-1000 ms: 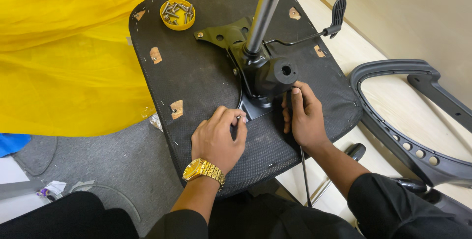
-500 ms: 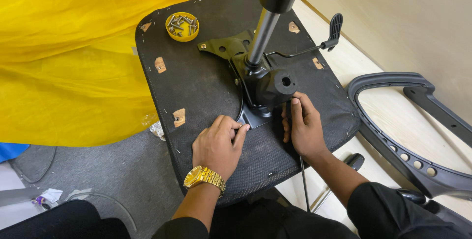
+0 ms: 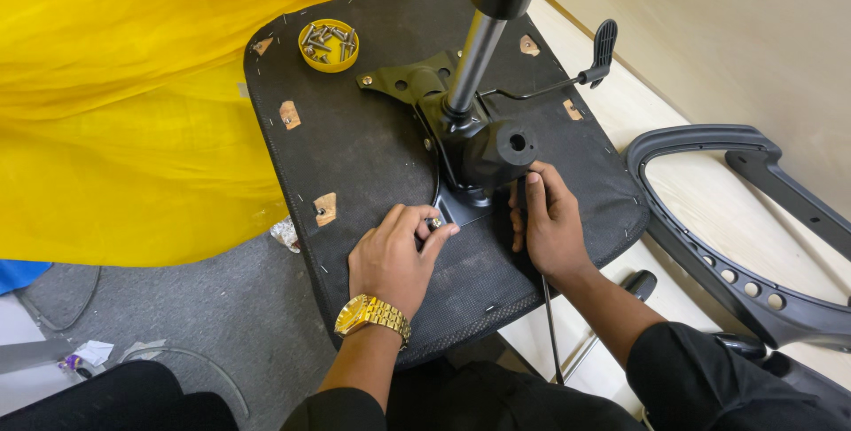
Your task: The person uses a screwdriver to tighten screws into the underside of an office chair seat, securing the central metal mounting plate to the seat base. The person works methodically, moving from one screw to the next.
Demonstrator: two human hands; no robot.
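Both hands rest on the underside of an overturned office chair seat (image 3: 372, 165), a black fabric-covered panel with small tan patches, lying on the floor.

Going left to right: a yellow sheet (image 3: 115, 103) covers the floor to the left of the seat, with grey floor (image 3: 222, 333) below it. Near the seat's far left corner sits a small yellow round dish of screws (image 3: 329, 44). The left hand (image 3: 394, 258), with a gold wristwatch (image 3: 372, 316) on its wrist, lies palm down on the seat, fingers curled, thumb and forefinger pinched on a small screw (image 3: 435, 222) at the near left corner of the black metal tilt mechanism (image 3: 479, 152). That mechanism sits at the middle of the seat, its plate flat on the fabric, and a gas lift cylinder (image 3: 483, 32) rises from it toward the camera. A thin lever with a black paddle handle (image 3: 604, 43) sticks out from the mechanism to the far right.

The right hand (image 3: 545, 223) rests just right of the mechanism, fingers curled against its near right edge, closed around a thin dark tool shaft (image 3: 550, 325) that runs back past the wrist; its tip is hidden. Further right, a black plastic chair frame part (image 3: 709, 236) lies on a pale floor (image 3: 709, 183).
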